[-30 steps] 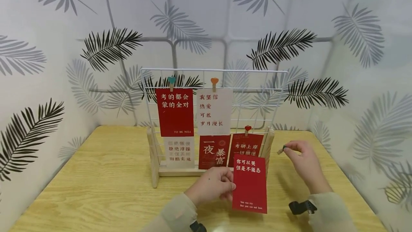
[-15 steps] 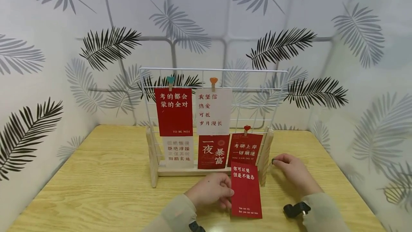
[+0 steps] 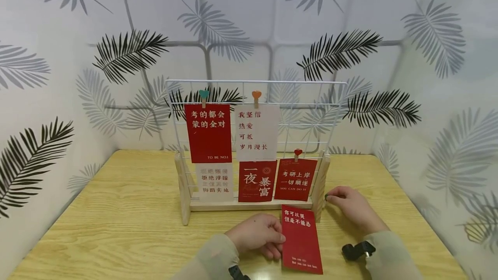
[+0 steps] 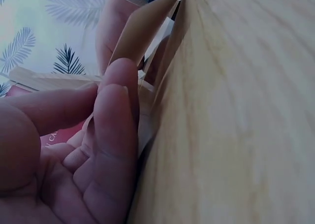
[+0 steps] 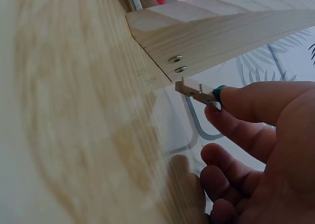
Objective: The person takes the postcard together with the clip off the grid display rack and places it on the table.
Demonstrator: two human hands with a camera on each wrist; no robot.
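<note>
From here, the left hand pinches a flat red card, hiding some fingertips; the right hand pinches a wooden clip, its green end mostly covered.

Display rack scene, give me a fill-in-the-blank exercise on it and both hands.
The left hand holds a card with a ____ front.
The right hand pinches a small clip made of ____.
On the rack, the orange heart clip holds a printed sheet with a ____ background.
Missing words: red; wood; white.
</note>
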